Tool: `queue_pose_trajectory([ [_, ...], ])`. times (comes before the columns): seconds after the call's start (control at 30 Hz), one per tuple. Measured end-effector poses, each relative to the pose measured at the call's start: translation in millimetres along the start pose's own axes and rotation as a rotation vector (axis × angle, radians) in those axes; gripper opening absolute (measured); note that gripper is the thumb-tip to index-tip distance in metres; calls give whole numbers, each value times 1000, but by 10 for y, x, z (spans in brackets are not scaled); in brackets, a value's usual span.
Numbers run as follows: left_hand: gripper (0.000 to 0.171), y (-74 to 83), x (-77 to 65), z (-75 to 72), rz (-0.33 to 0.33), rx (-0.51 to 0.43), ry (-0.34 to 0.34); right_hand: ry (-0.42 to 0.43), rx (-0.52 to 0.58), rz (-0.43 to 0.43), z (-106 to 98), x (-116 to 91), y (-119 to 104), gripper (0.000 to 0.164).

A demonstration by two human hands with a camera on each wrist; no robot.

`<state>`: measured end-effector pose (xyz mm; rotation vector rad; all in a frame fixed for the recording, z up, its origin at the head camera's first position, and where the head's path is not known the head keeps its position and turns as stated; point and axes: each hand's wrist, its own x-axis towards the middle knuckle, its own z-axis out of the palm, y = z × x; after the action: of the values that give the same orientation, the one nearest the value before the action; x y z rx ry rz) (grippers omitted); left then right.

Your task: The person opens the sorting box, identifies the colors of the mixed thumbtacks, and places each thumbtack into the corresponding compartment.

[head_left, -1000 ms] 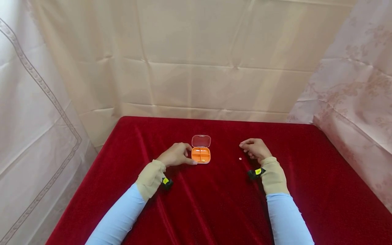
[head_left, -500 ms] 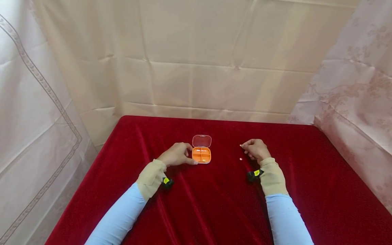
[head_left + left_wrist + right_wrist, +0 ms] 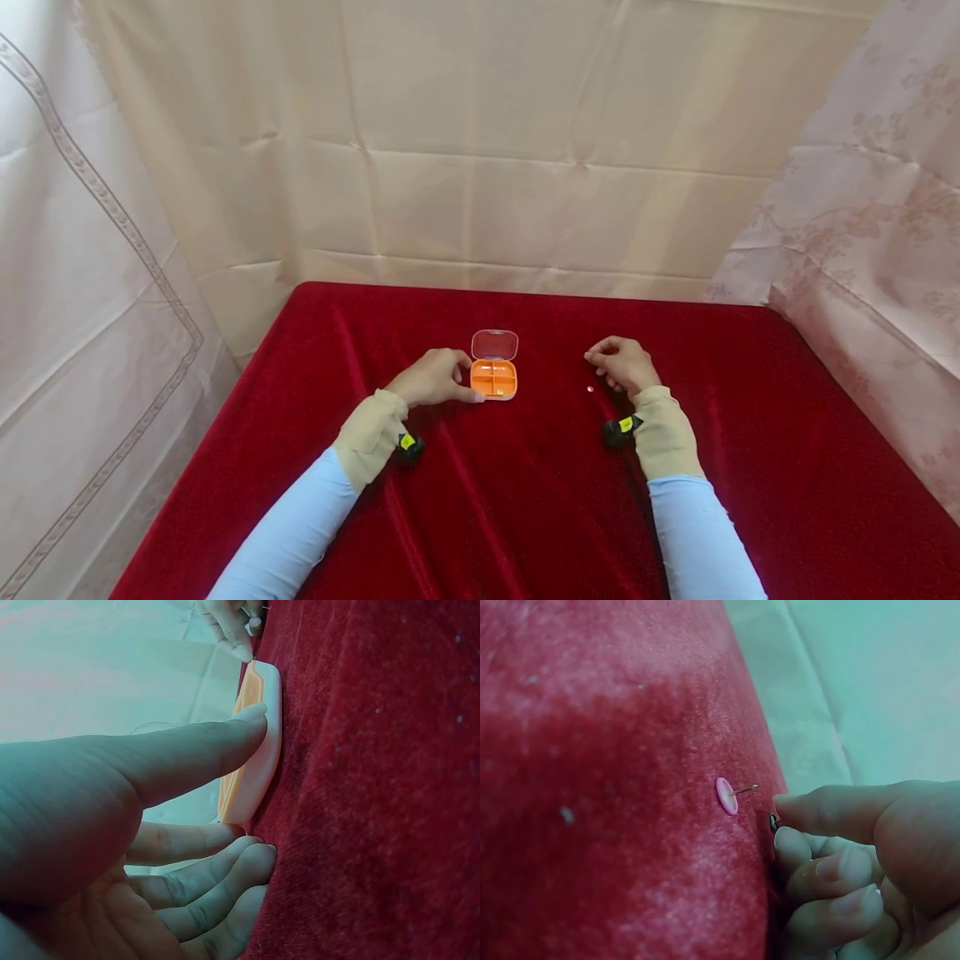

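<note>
A small orange pill box (image 3: pixel 483 385) with four-part dividers lies on the red cloth, its clear lid (image 3: pixel 495 344) raised at the back. A tiny yellowish thing (image 3: pixel 500 392) sits in its front right compartment. My left hand (image 3: pixel 431 379) grips the box from the left, thumb at the front edge and index finger farther back. To the right, my right hand (image 3: pixel 624 364) pinches a small dark thumbtack (image 3: pixel 773 822) between thumb and index finger, close over the cloth. Near it a pink thumbtack (image 3: pixel 726 796) lies on its head, pin sticking up.
Red velvet cloth (image 3: pixel 540 500) covers the table, with a few creases. A beige curtain (image 3: pixel 480 167) hangs behind its far edge, and pale patterned drapes (image 3: pixel 885 183) flank the sides. A dark wrist camera (image 3: pixel 618 431) sits low beside the right wrist.
My right hand has shifted and turned slightly; the pale speck at its fingertips half a second ago no longer shows in the head view. My left hand and the box stay put.
</note>
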<state>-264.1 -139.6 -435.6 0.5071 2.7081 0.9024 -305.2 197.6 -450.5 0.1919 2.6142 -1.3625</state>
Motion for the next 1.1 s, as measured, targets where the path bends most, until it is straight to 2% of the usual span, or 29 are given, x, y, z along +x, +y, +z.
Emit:
queue_pose_trajectory([
  [0.3,56,-7,-3,5,-4,-9,-2,-22,22,63,-26,-31,-32,26],
  [0.53,56,8,-14,-8,-7,-13,-2,-64,75,13,-69,-65,-71,29],
  [0.8,57,14,-7,-13,-11,-4,-7,-153,232,-34,-123,-103,-151,40],
  [0.97,58,10,-8,-6,-7,-6,-9,-215,377,3,-106,-102,-180,43],
  [1.1,58,18,-20,-4,1,-4,-7,-255,424,13,-103,-122,-207,42],
])
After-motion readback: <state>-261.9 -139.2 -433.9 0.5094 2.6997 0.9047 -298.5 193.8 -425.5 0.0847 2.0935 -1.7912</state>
